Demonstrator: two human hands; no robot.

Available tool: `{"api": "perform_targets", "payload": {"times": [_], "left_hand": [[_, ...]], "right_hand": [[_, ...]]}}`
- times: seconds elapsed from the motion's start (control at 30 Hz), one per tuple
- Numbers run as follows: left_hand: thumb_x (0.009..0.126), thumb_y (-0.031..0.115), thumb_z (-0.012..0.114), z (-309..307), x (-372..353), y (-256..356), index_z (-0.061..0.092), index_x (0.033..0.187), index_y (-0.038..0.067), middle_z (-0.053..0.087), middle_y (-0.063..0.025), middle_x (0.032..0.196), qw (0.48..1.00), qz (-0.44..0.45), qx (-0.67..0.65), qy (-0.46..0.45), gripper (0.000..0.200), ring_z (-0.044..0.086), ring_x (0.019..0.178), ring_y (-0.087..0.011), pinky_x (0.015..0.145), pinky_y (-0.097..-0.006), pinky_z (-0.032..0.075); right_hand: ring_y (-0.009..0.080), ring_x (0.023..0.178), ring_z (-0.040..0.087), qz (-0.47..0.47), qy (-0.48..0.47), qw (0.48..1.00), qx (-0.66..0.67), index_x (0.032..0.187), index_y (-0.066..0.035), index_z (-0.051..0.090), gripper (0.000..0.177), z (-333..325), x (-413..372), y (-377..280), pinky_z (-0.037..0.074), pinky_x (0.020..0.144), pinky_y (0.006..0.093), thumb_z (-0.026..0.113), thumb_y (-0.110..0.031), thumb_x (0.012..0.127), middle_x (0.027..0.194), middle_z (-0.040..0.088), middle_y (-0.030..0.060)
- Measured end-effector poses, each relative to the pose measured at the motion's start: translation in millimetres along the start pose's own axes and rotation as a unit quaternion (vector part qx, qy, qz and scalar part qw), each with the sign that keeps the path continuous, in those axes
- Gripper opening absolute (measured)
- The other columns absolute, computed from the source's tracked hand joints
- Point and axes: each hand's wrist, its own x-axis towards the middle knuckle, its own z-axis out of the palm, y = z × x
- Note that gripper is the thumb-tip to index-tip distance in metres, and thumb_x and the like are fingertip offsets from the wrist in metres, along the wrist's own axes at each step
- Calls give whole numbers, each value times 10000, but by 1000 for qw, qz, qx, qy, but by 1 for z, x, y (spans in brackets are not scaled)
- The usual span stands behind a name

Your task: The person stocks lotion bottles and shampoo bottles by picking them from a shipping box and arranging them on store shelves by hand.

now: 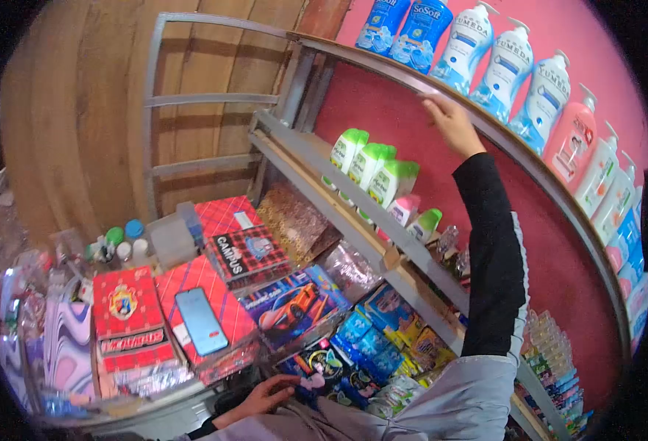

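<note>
My right hand (454,126) is raised to the front edge of the upper shelf (382,67), below the white-and-blue Yumeda pump bottles (471,44). Its fingertips are pressed together at a pale strip along that edge; whatever they pinch is too small to make out. Low in the view, my left hand (271,397) hangs by my lap with its fingers loosely stretched and nothing visible in them. Beside it lie dark sachet packs (327,365) with a small pinkish piece at the fingertips.
Green-capped bottles (371,165) stand on the middle shelf. Blue SoSoft packs (419,33) and a pink pump bottle (570,140) share the top shelf. Below, a phone (201,322) rests on red plaid notebooks (173,283), beside a car-picture book (294,305). A wooden wall (88,132) rises at left.
</note>
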Motion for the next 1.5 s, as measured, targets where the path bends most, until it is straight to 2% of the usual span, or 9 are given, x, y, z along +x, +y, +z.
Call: {"api": "perform_targets", "payload": {"times": [0.17,0.4,0.57,0.7,0.77,0.93,1.07,1.33,1.5], "left_hand": [[919,177,547,52,-48,-42,534,1209,32,571,-53,1181,970,160,159,86,324,522,1078,-147,882,-292,423],[927,138,513,144,-151,-91,566,1086,-18,605,-105,1082,942,204,74,258,230,563,1032,-185,924,-318,421],[929,111,505,182,-214,-102,573,1087,5,639,-73,1030,884,272,4,380,202,587,973,-114,819,-230,448],[919,39,469,195,-261,-119,568,1032,-16,593,-113,1017,837,326,22,440,160,579,989,-190,906,-324,437],[913,35,468,201,-288,-123,577,1001,-14,590,-103,988,809,341,30,478,148,569,963,-178,862,-309,438],[913,47,472,206,-367,-147,591,949,-7,591,-99,962,728,335,57,595,136,562,936,-171,819,-292,439],[919,54,474,207,-441,-174,589,941,-1,588,-104,969,658,329,45,676,130,558,943,-176,848,-301,442],[912,77,499,187,-530,-193,599,925,11,622,-77,950,563,355,11,746,120,576,909,-149,829,-277,435],[917,86,491,161,-564,-203,578,907,8,591,-109,966,518,316,-14,795,118,563,928,-185,843,-301,422]], "right_hand": [[190,945,614,-123,33,987,95,1123,-23,595,305,-21,-54,-87,453,845,294,513,-237,921,1036,651,133],[270,898,626,-246,9,954,172,1084,-52,619,274,-15,-175,-210,478,787,328,563,-222,877,994,647,147],[275,984,582,-343,-85,909,221,1086,-73,606,255,9,-267,-296,421,841,375,569,-172,855,1030,633,108],[259,1037,557,-389,-181,856,288,1132,-119,598,323,37,-336,-360,392,893,383,628,-216,825,1082,616,100],[289,1053,552,-361,-242,817,378,1121,-88,608,320,50,-363,-394,394,908,383,637,-186,818,1093,618,116],[116,910,593,-110,-479,615,617,1116,-6,603,258,140,-447,-481,456,814,251,575,-101,878,1073,626,68],[132,947,595,-81,-571,492,652,1130,-12,600,268,206,-533,-567,459,839,260,570,-121,887,1077,634,68],[128,927,601,-47,-683,407,604,1206,-10,543,343,253,-564,-702,469,803,261,574,-148,894,1108,622,79],[141,889,612,-141,-667,434,589,1186,10,556,325,335,-543,-819,475,792,258,562,-128,891,1109,621,86]]}}
